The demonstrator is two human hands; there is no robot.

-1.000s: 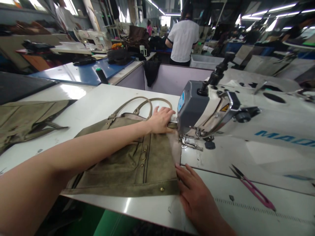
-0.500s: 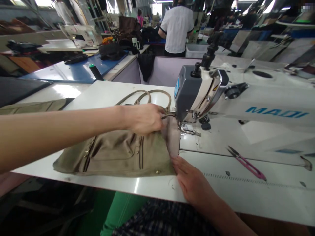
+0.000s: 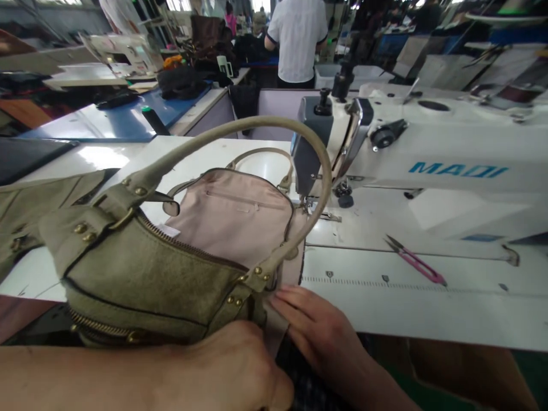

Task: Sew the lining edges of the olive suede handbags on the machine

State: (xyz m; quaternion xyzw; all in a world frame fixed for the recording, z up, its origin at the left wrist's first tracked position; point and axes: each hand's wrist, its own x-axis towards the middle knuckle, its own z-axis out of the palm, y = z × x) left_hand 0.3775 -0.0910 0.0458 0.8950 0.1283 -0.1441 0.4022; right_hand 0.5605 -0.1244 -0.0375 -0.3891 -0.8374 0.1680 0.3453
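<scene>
An olive-green handbag lies opened out in front of me, its brass-toothed zip parted. Pink lining with a small zipped pocket shows inside. One rolled handle arches up over the opening, while the other rests farther back. My left hand is closed on the near front side of the bag, low in the view; its fingertips are hidden. At the bag's right edge, my right hand pinches the lining's border, thumb partly hidden beneath. That border runs up to the presser foot of the sewing machine.
Pink-handled thread snips lie on the white table, right of the bag, by a printed ruler scale. Another olive bag piece is at the left. A green-topped cone stands behind. A person in a white shirt is farther back.
The front of the bag has been pulled toward me and down, opening it and baring the lining. My left hand moved from near the needle to the near edge. My view shifted slightly.
</scene>
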